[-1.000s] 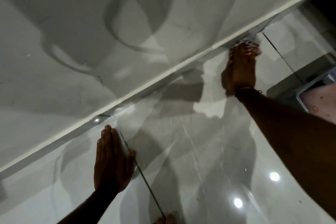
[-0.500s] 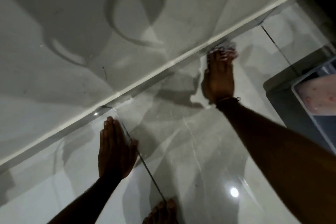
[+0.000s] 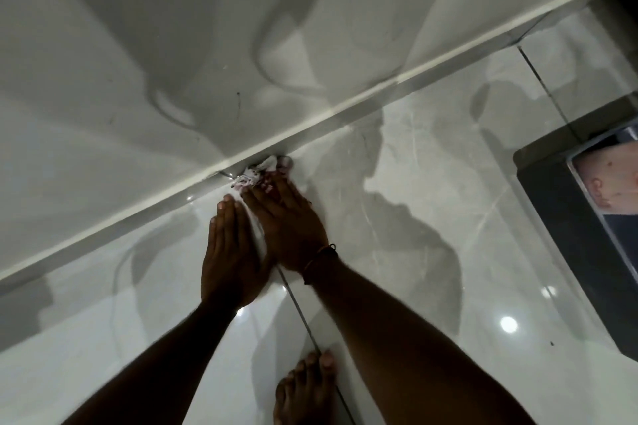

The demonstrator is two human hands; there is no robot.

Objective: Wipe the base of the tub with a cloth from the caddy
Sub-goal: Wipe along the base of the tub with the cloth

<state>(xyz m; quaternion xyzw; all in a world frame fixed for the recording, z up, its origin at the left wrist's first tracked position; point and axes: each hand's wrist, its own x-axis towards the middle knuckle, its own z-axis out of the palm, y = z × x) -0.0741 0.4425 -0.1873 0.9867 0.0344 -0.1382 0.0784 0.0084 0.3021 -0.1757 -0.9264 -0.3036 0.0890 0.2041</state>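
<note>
Right hand point(image 3: 293, 221) has its grip pressed flat, fingers down on a crumpled white cloth point(image 3: 257, 175) with reddish marks, not really pinching it, more pinning it to the glossy floor tile point(image 3: 414, 217). That cloth sits right at the tub base point(image 3: 310, 121), touching the pale strip where the tub's white side panel meets the floor, and it pokes out just past the fingertips on the tub side. Left hand point(image 3: 231, 252) is spread flat on the tile just beside the right one, their inner edges touching or overlapping, fingertips stopping a bit short of the tub base. It holds nothing. A thin dark-and-orange wristband point(image 3: 319, 259) sits on the right wrist.

Away from the tub base, near the bottom of the view, a bare foot point(image 3: 307, 390) stands on the tile next to a dark grout line point(image 3: 300, 307) that runs up under the hands. Well off along the tub base to the right there's a dark grey box-like thing point(image 3: 566, 252) with something pinkish in it, can't tell what it is. Shadows of the arms lie across the tub panel.
</note>
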